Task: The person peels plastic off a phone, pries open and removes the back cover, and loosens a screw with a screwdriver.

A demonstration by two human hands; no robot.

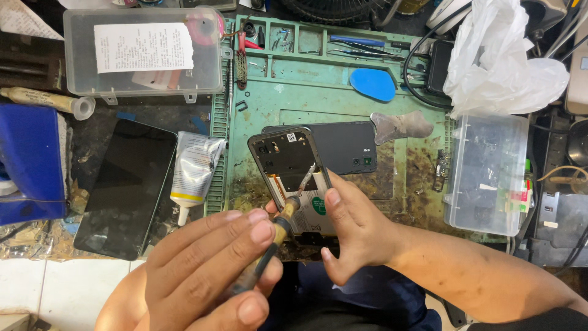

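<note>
Green silicone repair mat (306, 92) covers the middle of the worktop in the head view, stained brown along its near edge. On it lies an opened phone frame (288, 165), back cover off, tilted so its camera end points away from the person. The right hand (352, 230) is curled around the frame's lower right edge, thumb pressed on the side, steadying it. The left hand (214, 270) is closed around the handle of a soldering iron (278, 230), whose metal tip rests inside the frame near its middle.

Just behind the frame, partly covered by it, lies a dark phone back cover (349, 147). A blue plastic pick (372, 84) and a thin metal pry tool (401, 125) lie further back on the mat, apart from each other. To the left, off the mat, a tube of glue (193, 171) lies beside a black phone screen (125, 187). A clear plastic box (144, 52) with a paper slip on it stands at the far left, and another clear compartment box (487, 171) sits on the right, under a white plastic bag (499, 58).
</note>
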